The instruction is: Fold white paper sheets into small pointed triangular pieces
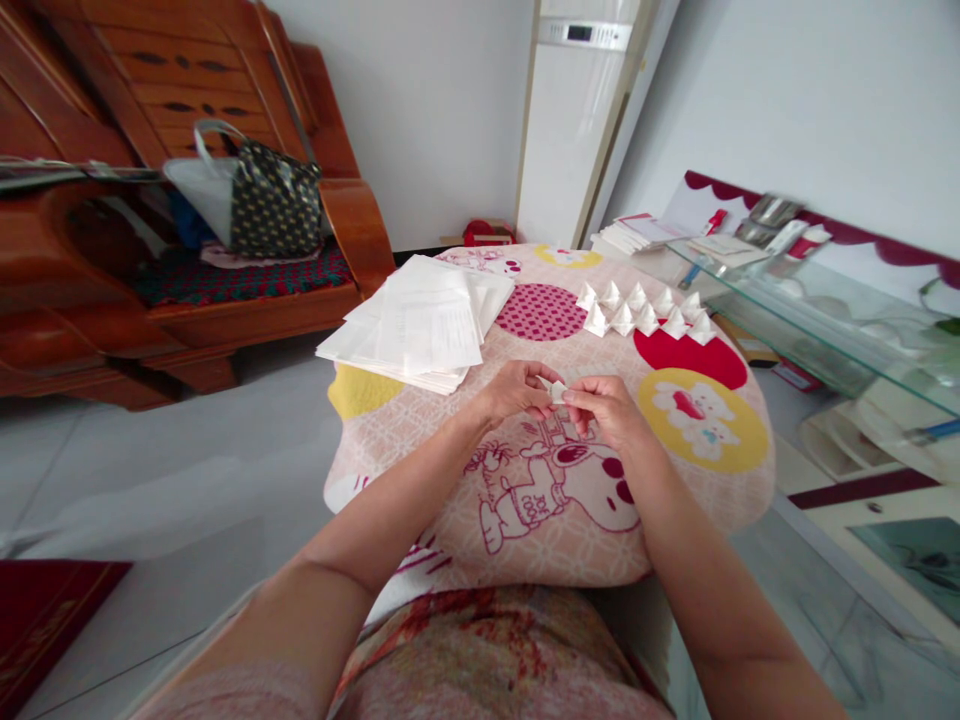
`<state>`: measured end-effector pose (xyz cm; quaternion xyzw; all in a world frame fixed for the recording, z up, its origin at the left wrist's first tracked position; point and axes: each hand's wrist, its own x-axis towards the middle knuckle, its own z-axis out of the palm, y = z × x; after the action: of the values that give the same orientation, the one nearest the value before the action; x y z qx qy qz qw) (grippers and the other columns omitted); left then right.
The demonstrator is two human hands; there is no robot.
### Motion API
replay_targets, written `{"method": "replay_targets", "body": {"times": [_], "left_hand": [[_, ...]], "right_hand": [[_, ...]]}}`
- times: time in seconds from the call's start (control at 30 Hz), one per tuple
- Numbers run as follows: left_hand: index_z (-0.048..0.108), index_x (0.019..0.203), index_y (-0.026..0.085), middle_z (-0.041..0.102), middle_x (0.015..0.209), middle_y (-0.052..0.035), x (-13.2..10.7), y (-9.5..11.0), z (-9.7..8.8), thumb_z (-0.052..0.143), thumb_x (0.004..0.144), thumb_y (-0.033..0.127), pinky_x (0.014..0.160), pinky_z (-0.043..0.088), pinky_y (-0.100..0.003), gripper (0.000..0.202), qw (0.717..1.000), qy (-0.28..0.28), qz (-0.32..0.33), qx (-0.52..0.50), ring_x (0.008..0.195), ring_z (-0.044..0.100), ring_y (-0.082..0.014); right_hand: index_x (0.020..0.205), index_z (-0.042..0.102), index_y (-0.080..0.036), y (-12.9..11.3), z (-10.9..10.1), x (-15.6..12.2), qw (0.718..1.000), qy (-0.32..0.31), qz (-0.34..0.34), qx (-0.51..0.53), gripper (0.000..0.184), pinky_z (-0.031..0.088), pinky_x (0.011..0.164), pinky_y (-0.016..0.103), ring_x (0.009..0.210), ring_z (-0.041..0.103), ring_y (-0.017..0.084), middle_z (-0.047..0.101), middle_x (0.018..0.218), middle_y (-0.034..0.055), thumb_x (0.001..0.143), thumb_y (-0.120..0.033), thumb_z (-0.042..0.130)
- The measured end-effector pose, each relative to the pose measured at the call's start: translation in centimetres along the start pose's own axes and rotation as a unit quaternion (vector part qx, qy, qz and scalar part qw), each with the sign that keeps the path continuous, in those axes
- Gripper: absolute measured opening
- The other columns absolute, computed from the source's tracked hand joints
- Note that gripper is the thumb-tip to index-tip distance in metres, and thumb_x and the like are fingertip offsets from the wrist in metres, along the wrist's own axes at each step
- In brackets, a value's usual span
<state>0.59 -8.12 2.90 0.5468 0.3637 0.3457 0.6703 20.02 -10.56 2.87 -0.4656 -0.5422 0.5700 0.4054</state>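
Between my two hands, above the patterned tablecloth (450, 470), is a small piece of folded white paper (557, 391). My left hand (517, 390) pinches it from the left, and my right hand (602, 405) grips its right side with thumb and fingers. Beyond my hands to the right stand two rows of small pointed folded paper pieces (647, 318). A loose stack of white paper sheets (420, 325), some with faint print, lies to the left, past my left hand.
A glass-topped stand (825, 320) holding papers and small items adjoins the table's right side. At the left is a wooden sofa (360, 225) with a dark patterned bag (274, 200). A tall white cabinet-like unit (566, 120) stands behind the table.
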Motion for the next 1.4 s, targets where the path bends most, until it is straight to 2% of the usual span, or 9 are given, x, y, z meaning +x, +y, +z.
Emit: {"method": "replay_targets", "body": {"times": [0.2, 0.43, 0.5, 0.6, 0.67, 0.77, 0.97, 1.23, 1.4], "left_hand": [[0.066, 0.104, 0.01, 0.072, 0.066, -0.0011, -0.2, 0.0, -0.4, 0.075, 0.074, 0.003, 0.053, 0.054, -0.021, 0.032, 1.0, -0.016, 0.013, -0.002, 0.051, 0.067, -0.0108], [0.06, 0.134, 0.01, 0.075, 0.073, -0.0024, -0.8, 0.7, -1.2, 0.08, 0.074, 0.013, 0.061, 0.057, -0.024, 0.064, 0.998, -0.054, 0.024, 0.0, 0.059, 0.071, -0.0136], [0.065, 0.127, 0.011, 0.076, 0.076, -0.0037, -0.7, 0.7, -1.2, 0.082, 0.076, 0.02, 0.064, 0.059, -0.026, 0.054, 0.998, -0.06, 0.022, 0.001, 0.064, 0.073, -0.0145], [0.071, 0.096, 0.012, 0.074, 0.075, -0.0034, -0.4, 0.3, -0.8, 0.083, 0.08, 0.036, 0.062, 0.058, -0.024, 0.032, 0.998, -0.048, 0.022, 0.037, 0.064, 0.072, -0.0132], [0.065, 0.076, 0.013, 0.07, 0.066, -0.0014, -0.2, 0.1, -0.5, 0.084, 0.079, 0.044, 0.052, 0.051, -0.019, 0.037, 0.996, -0.04, 0.029, 0.08, 0.055, 0.066, -0.01], [0.055, 0.063, 0.015, 0.061, 0.052, 0.003, -0.1, -0.1, -0.1, 0.082, 0.079, 0.05, 0.042, 0.037, -0.016, 0.047, 0.989, -0.033, 0.06, 0.132, 0.041, 0.052, -0.0054], [0.054, 0.059, 0.016, 0.056, 0.049, 0.0041, -0.4, 0.3, -0.1, 0.074, 0.085, 0.054, 0.041, 0.033, -0.017, 0.05, 0.981, -0.042, 0.105, 0.155, 0.039, 0.045, -0.0046], [0.055, 0.056, 0.016, 0.051, 0.049, 0.0039, -1.0, 0.5, 0.1, 0.065, 0.092, 0.047, 0.046, 0.031, -0.02, 0.049, 0.972, -0.055, 0.135, 0.185, 0.043, 0.043, -0.0061], [0.06, 0.063, 0.015, 0.055, 0.053, 0.0034, -0.1, -0.3, 0.0, 0.068, 0.093, 0.04, 0.049, 0.034, -0.019, 0.04, 0.97, 0.014, 0.155, 0.189, 0.047, 0.045, -0.0059]], "right_hand": [[0.055, 0.063, -0.019, -0.2, -0.2, -0.2, 1.0, 0.001, -0.006, 0.012, 0.03, 0.038, 0.033, 0.021, 0.032, 0.048, 0.01, 0.059, 0.044, -0.001, 0.068, -0.04, 0.08], [0.055, 0.063, -0.019, -0.2, -0.1, -0.3, 0.999, 0.002, -0.042, 0.006, 0.032, 0.038, 0.034, 0.021, 0.033, 0.049, 0.01, 0.06, 0.047, -0.0009, 0.072, -0.04, 0.079], [0.055, 0.063, -0.019, -0.1, -0.1, -0.3, 0.998, 0.007, -0.056, -0.003, 0.032, 0.038, 0.035, 0.021, 0.035, 0.05, 0.009, 0.06, 0.048, -0.0008, 0.074, -0.04, 0.079], [0.058, 0.064, -0.019, 0.3, -0.2, -0.1, 0.998, 0.003, -0.062, -0.016, 0.031, 0.039, 0.036, 0.02, 0.037, 0.051, 0.009, 0.062, 0.051, -0.0009, 0.075, -0.04, 0.079], [0.06, 0.064, -0.019, 0.6, -0.3, 0.0, 0.997, -0.001, -0.069, -0.02, 0.031, 0.039, 0.037, 0.02, 0.038, 0.052, 0.009, 0.063, 0.053, -0.001, 0.076, -0.04, 0.08], [0.061, 0.065, -0.019, 0.9, -0.3, 0.1, 0.997, -0.004, -0.08, -0.018, 0.03, 0.04, 0.038, 0.02, 0.04, 0.053, 0.009, 0.064, 0.054, -0.0006, 0.078, -0.039, 0.079], [0.066, 0.07, -0.018, 0.9, -0.3, 0.1, 0.996, -0.018, -0.085, -0.012, 0.026, 0.045, 0.043, 0.022, 0.045, 0.058, 0.011, 0.068, 0.059, 0.0016, 0.08, -0.038, 0.078], [0.061, 0.067, -0.019, 0.8, -0.7, 0.0, 0.995, -0.054, -0.078, 0.0, 0.027, 0.043, 0.04, 0.021, 0.041, 0.054, 0.01, 0.065, 0.055, -0.0001, 0.078, -0.036, 0.078], [0.062, 0.067, -0.019, 0.7, 0.0, 0.1, 0.995, 0.03, -0.093, 0.006, 0.027, 0.042, 0.038, 0.022, 0.041, 0.054, 0.011, 0.064, 0.054, -0.0001, 0.074, -0.04, 0.08]]}}
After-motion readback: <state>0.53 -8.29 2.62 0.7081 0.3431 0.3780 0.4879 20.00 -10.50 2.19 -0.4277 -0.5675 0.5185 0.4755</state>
